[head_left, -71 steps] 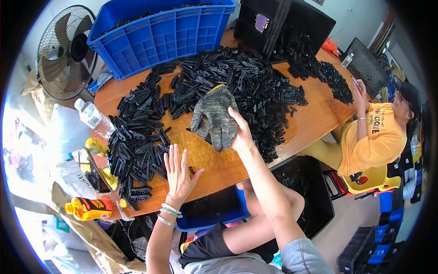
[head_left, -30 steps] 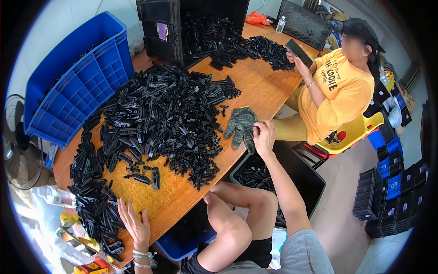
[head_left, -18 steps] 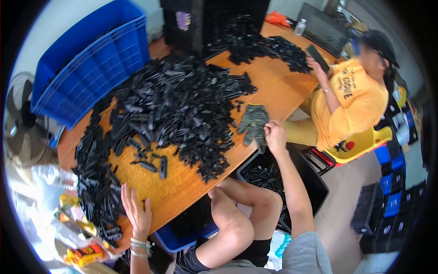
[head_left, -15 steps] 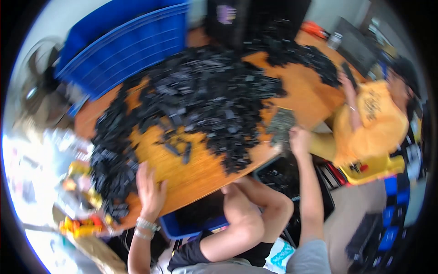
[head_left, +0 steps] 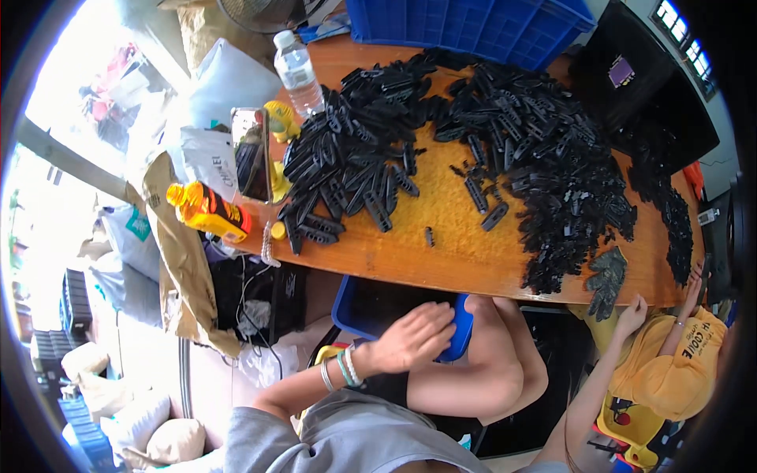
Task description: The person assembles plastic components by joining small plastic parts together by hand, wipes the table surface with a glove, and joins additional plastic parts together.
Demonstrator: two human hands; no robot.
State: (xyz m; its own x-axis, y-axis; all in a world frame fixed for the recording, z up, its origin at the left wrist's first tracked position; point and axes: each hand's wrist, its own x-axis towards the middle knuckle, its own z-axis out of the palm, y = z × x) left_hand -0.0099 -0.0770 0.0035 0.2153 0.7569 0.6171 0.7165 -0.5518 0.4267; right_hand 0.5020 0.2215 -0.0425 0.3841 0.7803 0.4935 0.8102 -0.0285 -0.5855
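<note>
Here, the left hand (head_left: pixel 416 339) is flat, its fingers straight, with nothing visible held, near the blue bin (head_left: pixel 462 329). The right hand (head_left: pixel 632 317) is partly curled just beside the grey glove (head_left: pixel 608 281), which lies at the edge of the tabletop (head_left: pixel 378 262), near the black parts (head_left: pixel 544 150); whether it grips something, I cannot tell.

This looks like a small workshop: beyond the left hand (head_left: pixel 416 339), a wooden tabletop (head_left: pixel 378 264) carries large heaps of loose black plastic parts (head_left: pixel 544 150), with a big blue crate (head_left: pixel 465 31) behind them. A knitted work glove (head_left: pixel 605 285) lies at the table edge, near the right hand (head_left: pixel 631 317); right of that hand is a co-worker (head_left: pixel 666 374) in a yellow shirt.
</note>
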